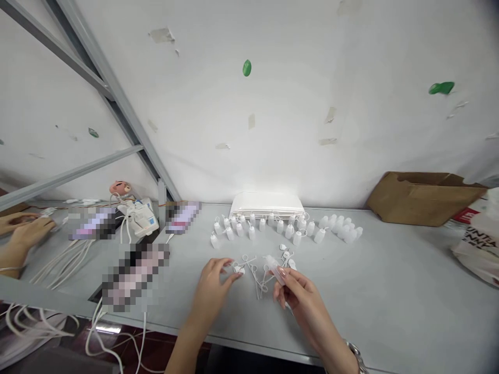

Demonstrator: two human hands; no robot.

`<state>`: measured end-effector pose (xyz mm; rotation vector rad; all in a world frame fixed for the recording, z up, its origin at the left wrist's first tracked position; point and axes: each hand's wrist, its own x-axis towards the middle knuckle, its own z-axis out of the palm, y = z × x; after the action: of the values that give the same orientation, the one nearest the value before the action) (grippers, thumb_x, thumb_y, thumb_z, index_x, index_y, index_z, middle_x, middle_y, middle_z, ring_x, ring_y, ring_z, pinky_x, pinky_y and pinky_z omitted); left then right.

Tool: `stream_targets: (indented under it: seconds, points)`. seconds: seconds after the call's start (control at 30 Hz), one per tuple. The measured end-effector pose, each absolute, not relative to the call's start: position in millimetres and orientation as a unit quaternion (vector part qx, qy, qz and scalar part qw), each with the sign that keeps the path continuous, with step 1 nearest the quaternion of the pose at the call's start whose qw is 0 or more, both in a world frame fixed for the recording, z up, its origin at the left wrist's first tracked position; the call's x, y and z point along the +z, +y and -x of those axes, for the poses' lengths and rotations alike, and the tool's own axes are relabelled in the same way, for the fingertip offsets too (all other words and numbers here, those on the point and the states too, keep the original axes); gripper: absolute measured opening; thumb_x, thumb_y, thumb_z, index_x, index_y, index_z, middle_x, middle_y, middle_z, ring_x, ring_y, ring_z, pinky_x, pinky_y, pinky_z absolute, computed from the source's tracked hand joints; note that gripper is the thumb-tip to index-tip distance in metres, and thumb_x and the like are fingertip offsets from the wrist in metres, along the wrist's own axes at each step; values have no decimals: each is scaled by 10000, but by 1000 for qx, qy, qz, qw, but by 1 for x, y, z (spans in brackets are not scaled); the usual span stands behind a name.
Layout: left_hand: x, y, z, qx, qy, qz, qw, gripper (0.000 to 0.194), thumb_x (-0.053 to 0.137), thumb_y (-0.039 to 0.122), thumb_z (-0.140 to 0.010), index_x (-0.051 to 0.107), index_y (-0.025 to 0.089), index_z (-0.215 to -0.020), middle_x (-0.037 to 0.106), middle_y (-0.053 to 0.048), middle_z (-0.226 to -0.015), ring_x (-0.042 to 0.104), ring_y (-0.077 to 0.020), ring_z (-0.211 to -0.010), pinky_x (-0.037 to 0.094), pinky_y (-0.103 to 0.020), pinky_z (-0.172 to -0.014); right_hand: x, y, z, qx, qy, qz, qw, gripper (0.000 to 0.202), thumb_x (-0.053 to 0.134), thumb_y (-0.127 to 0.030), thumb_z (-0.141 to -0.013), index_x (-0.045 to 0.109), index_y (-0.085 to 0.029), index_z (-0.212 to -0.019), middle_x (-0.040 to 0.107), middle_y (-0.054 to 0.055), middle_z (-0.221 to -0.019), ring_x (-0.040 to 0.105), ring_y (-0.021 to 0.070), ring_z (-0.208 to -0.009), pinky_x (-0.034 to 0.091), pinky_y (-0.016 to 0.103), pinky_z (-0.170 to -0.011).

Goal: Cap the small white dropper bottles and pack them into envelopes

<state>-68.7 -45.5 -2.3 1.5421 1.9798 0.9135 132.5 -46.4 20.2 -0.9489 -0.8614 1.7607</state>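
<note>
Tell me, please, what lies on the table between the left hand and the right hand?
In the head view, loose white looped pieces lie on the table between the left hand and right hand.

1. Around the right wrist point(336, 349), a silver-coloured metal band point(354, 355) is shining, seemingly built of linked segments, its lower end running out of view.
2. Fingerward of the band, the right hand point(299, 296) is showing bare, its thumbnail point(281, 271) looking glossy.
3. Left of the band, the left hand point(213, 280) and left forearm point(186, 340) are showing bare.
</note>
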Motion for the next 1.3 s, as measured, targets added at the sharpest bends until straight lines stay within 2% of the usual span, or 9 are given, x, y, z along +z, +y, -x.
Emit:
stream_targets:
  seconds: [0.17,0.3,0.57,0.8,0.97,1.1,1.2,1.3]
  points:
    - [-18,-41,57,290,729,-588,195,295,598,356,-732,610,225,-997,574,-56,-956,542,-249,-923,438,-385,-820,18,-49,-129,708,-388,382,449,337,632,-487,-769,604,-155,-718,595,-1,-566,444,96,-502,347,231,-509]
    - [-21,-34,55,274,720,-607,195,162,515,266,-783,624,215,-890,581,-54,-903,551,-236,-906,430,-365,-815,18,-50,-132,692,-403,395,449,331,614,-483,-785,600,-158,-725,589,-4,-573,438,95,-504,352,236,-524]
    - [-23,-28,58,290,711,-615,180,150,502,192,-765,633,214,-835,606,-42,-863,572,-229,-874,440,-361,-789,13,-49,-131,686,-416,398,445,324,603,-479,-795,611,-158,-754,575,-12,-571,442,94,-499,354,234,-519]
    - [-24,-30,69,403,692,-568,189,230,506,261,-758,697,225,-883,605,-41,-873,600,-191,-735,494,-348,-728,11,-48,-131,681,-420,403,444,335,608,-488,-786,608,-157,-738,584,-10,-573,447,91,-483,359,237,-517]
    - [-26,-27,71,457,679,-543,186,223,530,260,-714,722,241,-824,620,-46,-867,616,-218,-820,491,-375,-789,9,-48,-129,678,-425,411,436,343,613,-495,-777,612,-153,-744,595,-7,-563,456,93,-479,368,239,-526]
    - [-20,-31,66,472,682,-525,190,223,535,300,-738,723,235,-839,642,-56,-886,610,-225,-848,483,-373,-795,9,-47,-128,676,-437,409,430,365,618,-514,-761,622,-149,-755,586,-12,-548,455,95,-472,371,236,-512]
    - [-11,-37,57,534,671,-447,255,220,599,364,-727,718,224,-847,659,-60,-918,608,-213,-829,481,-344,-772,9,-47,-127,668,-455,414,419,374,615,-520,-759,626,-146,-760,587,-11,-555,469,96,-486,391,239,-537]
    - [-3,-42,42,611,583,-323,428,278,679,406,-672,711,177,-824,688,-64,-845,610,-177,-737,481,-313,-740,6,-49,-121,672,-478,405,395,386,628,-531,-740,624,-148,-780,591,-6,-562,499,112,-509,403,243,-533]
